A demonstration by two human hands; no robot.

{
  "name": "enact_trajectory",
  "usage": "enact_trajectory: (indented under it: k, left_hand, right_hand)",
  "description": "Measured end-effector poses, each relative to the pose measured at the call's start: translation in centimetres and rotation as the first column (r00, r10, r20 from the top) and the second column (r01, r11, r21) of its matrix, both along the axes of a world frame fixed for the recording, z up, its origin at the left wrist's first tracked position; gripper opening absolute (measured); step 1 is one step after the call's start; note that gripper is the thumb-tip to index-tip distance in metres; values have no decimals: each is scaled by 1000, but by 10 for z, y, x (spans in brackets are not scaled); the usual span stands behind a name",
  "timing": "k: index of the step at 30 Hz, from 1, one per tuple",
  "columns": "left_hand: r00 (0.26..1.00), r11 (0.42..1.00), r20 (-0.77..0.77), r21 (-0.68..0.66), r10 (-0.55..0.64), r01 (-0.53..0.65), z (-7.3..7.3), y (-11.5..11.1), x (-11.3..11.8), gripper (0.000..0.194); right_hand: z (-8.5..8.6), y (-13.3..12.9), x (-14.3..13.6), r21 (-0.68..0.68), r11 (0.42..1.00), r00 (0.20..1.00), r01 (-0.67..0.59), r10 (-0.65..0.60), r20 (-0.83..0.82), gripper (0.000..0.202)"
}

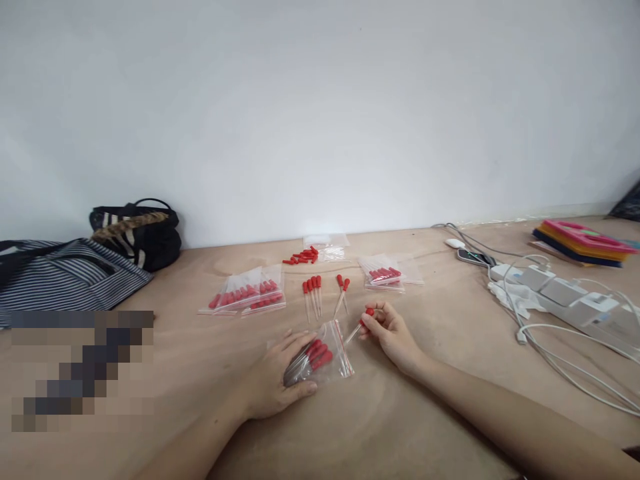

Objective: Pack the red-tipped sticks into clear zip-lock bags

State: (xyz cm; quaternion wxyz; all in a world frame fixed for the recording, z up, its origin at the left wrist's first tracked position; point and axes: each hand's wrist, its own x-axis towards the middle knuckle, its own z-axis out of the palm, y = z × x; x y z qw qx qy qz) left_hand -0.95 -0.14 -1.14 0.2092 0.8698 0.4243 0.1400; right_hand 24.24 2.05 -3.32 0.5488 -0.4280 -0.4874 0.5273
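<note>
Nearest on the tan, wood-grained tabletop (425,427), our left hand (280,377) lies over the left end of a clear plastic zip bag (340,370) with several red-bulbed droppers inside. Its thumb is at the near edge and its fingers at the far edge, the bag between them; whether they pinch the plastic we cannot tell. The bag lies on the table, its red-lined zip end to the right. Just right of that end, our right hand (393,333) has its thumb and fingers clamped on the red bulb of a slim clear dropper (369,312), whose tube slants near and left toward the bag. Well to the right we see a white power strip with adapters (565,293) among pale cables. A little farther than the bag lie 4 loose red-bulbed droppers (314,283) side by side, and to their right 2 crossed red-bulbed droppers (345,285). On the left are a black-and-white striped fabric bag (100,267) and filled clear bags (250,309); more filled bags (385,288) lie on the right. Farther still, small red tubular pieces (303,256) lie beside a clear plastic bag (325,239), before the pale plain wall (320,113).
</note>
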Motion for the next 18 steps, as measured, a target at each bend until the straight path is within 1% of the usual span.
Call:
enact_trajectory:
  k: [3,5,6,9,11,14,18]
  left_hand:
    - [1000,1000,9,7,8,-8,-3,0,-1,67]
    - [1000,1000,2,4,12,-12,-2,0,-1,67]
    - [1000,1000,-2,2,9,-9,-1,0,0,68]
    - [1000,1000,-19,-2,2,-2,5,-2,3,65]
    - [1000,1000,-26,-1,-5,5,10,-3,5,62]
    - [999,1000,-28,2,-16,16,14,-4,8,62]
    - [999,999,-37,20,-26,27,11,-3,8,61]
  right_hand:
    - [-2,-6,-3,-30,988,988,-151,152,24,46]
    - [-2,-9,-2,-39,966,962,-256,258,91,44]
    - [-2,-10,-1,-29,956,945,-291,292,150,42]
    - [2,-11,1,66,929,876,-363,317,364,30]
    - [6,-9,0,119,895,827,-429,337,451,23]
    - [9,-6,-4,109,854,784,-508,406,470,21]
    - [6,-4,-16,1,837,768,-548,503,396,22]
